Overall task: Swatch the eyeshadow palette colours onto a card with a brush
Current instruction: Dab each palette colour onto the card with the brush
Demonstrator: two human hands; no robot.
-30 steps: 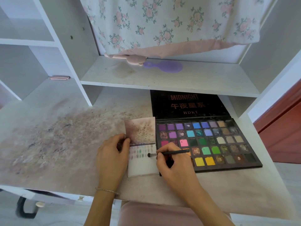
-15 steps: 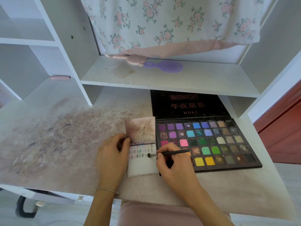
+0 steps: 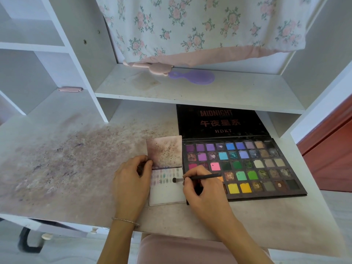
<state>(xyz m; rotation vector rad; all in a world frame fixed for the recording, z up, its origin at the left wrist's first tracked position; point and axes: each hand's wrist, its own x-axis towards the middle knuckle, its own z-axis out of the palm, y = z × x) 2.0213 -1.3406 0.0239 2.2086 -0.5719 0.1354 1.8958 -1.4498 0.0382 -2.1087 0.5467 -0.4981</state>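
Swatching is under way: the brush (image 3: 200, 177), pinched in the right hand (image 3: 204, 189), is laid tip-down on the card (image 3: 167, 195) just left of the open palette (image 3: 266, 168) on the counter (image 3: 76, 168), while the card's edge is held by the left hand (image 3: 131, 180). A few rows of faint swatches are seen, the lower card left bare, so most pans seem outstanding. Swatch colours are too pale to be named, and the nearest pans are hidden behind the right hand.

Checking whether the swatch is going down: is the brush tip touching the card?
Touching. The head view shows the brush tip's bristles lying on the card beside the swatch rows, no gap visible, held by the right hand.
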